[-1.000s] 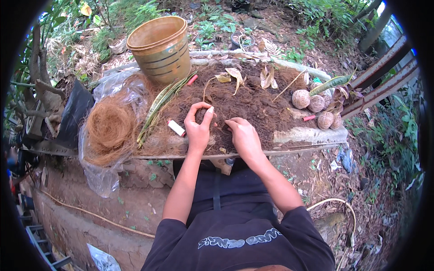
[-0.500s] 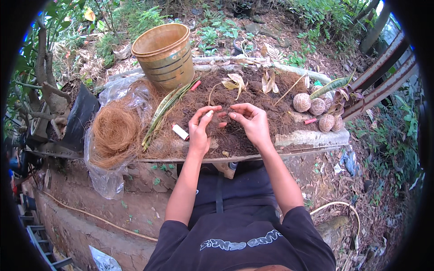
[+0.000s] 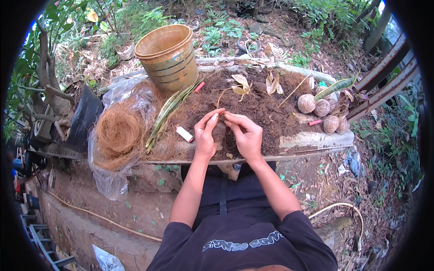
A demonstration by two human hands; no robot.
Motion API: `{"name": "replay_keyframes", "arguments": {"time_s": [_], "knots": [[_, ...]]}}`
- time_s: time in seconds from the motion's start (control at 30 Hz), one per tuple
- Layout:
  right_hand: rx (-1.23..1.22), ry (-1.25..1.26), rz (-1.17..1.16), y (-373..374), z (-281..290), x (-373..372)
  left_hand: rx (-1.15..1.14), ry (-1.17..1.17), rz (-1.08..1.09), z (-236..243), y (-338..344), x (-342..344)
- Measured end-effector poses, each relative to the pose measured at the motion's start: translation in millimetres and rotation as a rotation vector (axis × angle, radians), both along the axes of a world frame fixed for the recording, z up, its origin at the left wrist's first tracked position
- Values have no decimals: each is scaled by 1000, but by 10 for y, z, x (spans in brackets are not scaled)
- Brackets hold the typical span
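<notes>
My left hand (image 3: 206, 134) and my right hand (image 3: 245, 134) meet over the dark soil (image 3: 262, 113) on the ledge. Both are closed in a pinch, fingertips almost touching; whatever they pinch is too small to make out. A dark brown clump (image 3: 219, 132) shows between the palms, and I cannot tell whether it is held or lies on the soil. Left of my left hand lies a white thread spool (image 3: 184, 133) with red ends. Long green-yellow leaves (image 3: 172, 110) lie beyond it. A dry stem with withered leaves (image 3: 242, 86) rests just past my fingertips.
A brown plastic bucket (image 3: 169, 61) stands at the back left. Loose brown fibre (image 3: 120, 135) is heaped on a clear plastic bag (image 3: 110, 183). Several thread-wrapped balls (image 3: 306, 104) sit at the right, near a rusty metal beam (image 3: 384, 90). The ledge's front edge (image 3: 312, 151) runs before me.
My hands have come together, the right moving left until its fingertips meet the left's. The whole view has shifted slightly. The things on the ledge stay in place.
</notes>
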State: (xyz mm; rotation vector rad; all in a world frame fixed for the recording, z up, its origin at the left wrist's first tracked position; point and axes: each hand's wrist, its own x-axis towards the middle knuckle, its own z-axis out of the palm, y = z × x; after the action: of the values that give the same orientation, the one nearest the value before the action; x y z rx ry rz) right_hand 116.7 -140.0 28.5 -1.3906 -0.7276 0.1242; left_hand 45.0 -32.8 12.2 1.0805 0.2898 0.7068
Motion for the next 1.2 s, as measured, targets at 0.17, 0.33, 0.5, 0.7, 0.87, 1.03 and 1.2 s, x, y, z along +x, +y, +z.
{"name": "replay_keyframes", "arguments": {"time_s": [0.17, 0.33, 0.5, 0.7, 0.87, 1.03, 1.2], "knots": [[120, 446, 75, -57, 55, 6, -189, 3, 73, 63, -41, 33], [330, 706, 142, -75, 33, 55, -200, -44, 21, -22, 9, 50], [185, 515, 90, -90, 145, 23, -63, 153, -56, 2, -48, 9], [-7, -182, -9, -147, 153, -9, 361, 172, 99, 24, -139, 74], [-118, -563, 22, -166, 198, -15, 319, 244, 79, 81, -142, 74], [-98, -470, -15, -175, 203, -17, 371, 196, 175, 164, -196, 39], [12, 243, 187, -178, -5, 66, 529, 144, 282, 194, -226, 45]]}}
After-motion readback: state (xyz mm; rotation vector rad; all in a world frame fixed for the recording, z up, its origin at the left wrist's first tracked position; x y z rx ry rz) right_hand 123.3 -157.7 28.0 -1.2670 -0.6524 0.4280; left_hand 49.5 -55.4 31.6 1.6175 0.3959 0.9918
